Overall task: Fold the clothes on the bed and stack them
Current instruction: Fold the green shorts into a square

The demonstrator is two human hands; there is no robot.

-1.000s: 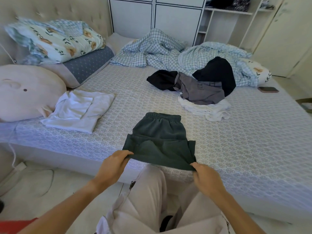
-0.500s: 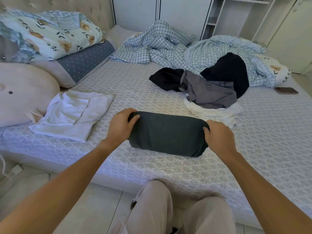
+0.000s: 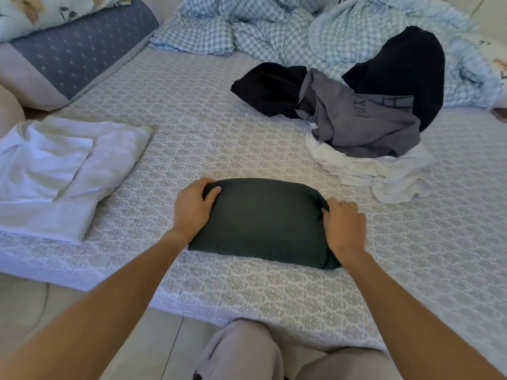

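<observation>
The left hand (image 3: 192, 208) is gripping the left end of the folded dark green garment (image 3: 264, 222), thumb lying across the top face and fingers curling round the far corner. The right hand (image 3: 344, 226) is holding the right end, fingers bent and pinching the bunched cloth at the far right corner; its thumb is tucked out of sight, so the hold there is probably a pinch, though the underside is hidden. Both forearms are reaching forward from the lower corners, roughly level with each other.

The garment is lying flat on the patterned bed sheet (image 3: 219, 119), near the bed's front edge. To the left, a folded white garment (image 3: 63, 174) is lying apart from it. Further back on the right, an unfolded pile is sitting: a grey piece (image 3: 365, 124) over a white one (image 3: 384, 174), with black clothing (image 3: 406, 67) behind. A checked blanket (image 3: 274, 31) is bunching across the far side, cut off by the frame's top. A blue pillow (image 3: 74, 48) is partly showing at upper left.
</observation>
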